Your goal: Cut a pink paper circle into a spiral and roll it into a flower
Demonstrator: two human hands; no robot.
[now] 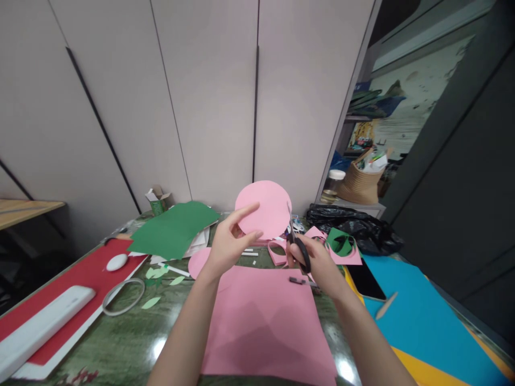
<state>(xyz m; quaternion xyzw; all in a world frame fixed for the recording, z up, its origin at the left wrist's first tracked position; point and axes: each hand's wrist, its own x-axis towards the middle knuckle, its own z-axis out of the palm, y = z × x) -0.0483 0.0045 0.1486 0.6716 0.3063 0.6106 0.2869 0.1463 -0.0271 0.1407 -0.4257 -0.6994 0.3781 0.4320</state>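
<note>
My left hand [229,241] pinches a round pink paper disc [263,206] at its lower left edge and holds it upright above the table. My right hand [317,262] grips black-handled scissors [296,241], whose blades point up against the disc's right edge. A curled pink paper strip [277,251] hangs below the disc. Under both hands lies a large pink paper sheet [265,316] on the green marbled table [132,338].
Green paper sheet [175,228] at back left, red sheet [76,284] with a white bar [40,327] and a wire ring [123,296] at left. Blue sheet [426,316], phone [364,279] and black bag [354,225] at right. Pink and green scraps [341,246] lie behind the scissors.
</note>
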